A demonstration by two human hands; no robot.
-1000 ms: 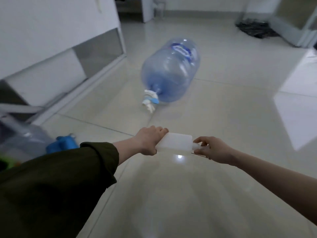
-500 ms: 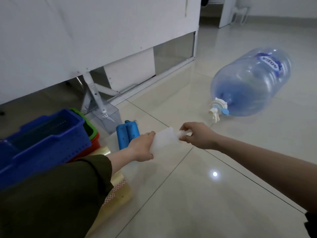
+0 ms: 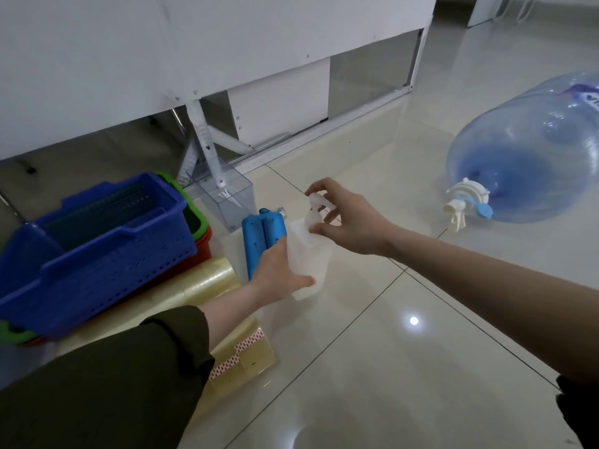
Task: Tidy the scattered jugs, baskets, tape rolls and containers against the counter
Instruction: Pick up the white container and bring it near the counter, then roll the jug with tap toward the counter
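Note:
I hold a translucent white pump bottle (image 3: pixel 311 257) upright just above the floor. My left hand (image 3: pixel 275 273) wraps its body from the left. My right hand (image 3: pixel 346 218) pinches the pump head at its top. Just behind the bottle lies a blue two-lobed container (image 3: pixel 261 241). A stack of baskets, blue (image 3: pixel 97 241) on green and red, sits at the left by the white counter (image 3: pixel 162 59). Two clear tape rolls (image 3: pixel 201 286) lie in front of the baskets. A big blue water jug (image 3: pixel 531 160) with a white tap lies on its side at the right.
A clear plastic box (image 3: pixel 231 197) stands by a white metal leg under the counter. The pale glossy tiled floor (image 3: pixel 405 367) stretches in front and to the right, with a bright lamp reflection near the middle.
My view has swung left toward the counter, so the baskets and tape rolls have come into sight. The bottle has turned from lying level between my hands to upright, lower and nearer the blue container.

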